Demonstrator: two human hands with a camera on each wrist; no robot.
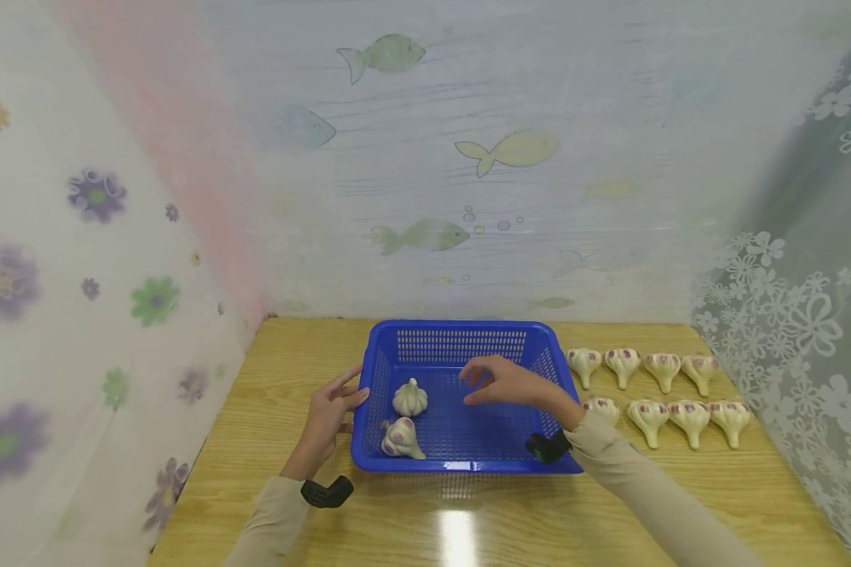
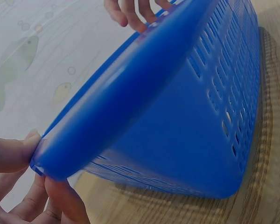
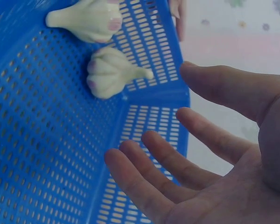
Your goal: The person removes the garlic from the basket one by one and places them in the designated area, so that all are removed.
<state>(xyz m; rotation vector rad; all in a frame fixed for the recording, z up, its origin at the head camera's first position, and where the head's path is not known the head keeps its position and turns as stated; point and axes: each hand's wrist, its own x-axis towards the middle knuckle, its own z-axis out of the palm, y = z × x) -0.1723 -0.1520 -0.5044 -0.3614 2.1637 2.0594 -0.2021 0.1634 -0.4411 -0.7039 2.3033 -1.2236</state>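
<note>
A blue plastic basket with slotted walls stands on the table, two garlic bulbs lying in its left part. One garlic bulb has its stem pointing up; the other garlic bulb lies on its side nearer the front wall. My left hand pinches the basket's left rim between thumb and fingers, as the left wrist view shows closely. Over the middle of the basket hovers my right hand, its fingers spread and loosely bent, holding nothing. In the right wrist view a gap separates this hand from both bulbs.
Right of the basket, several garlic bulbs lie in two rows on the wooden table. One bulb of the front row is partly hidden by my right forearm. Patterned curtains hang behind the table and at both sides.
</note>
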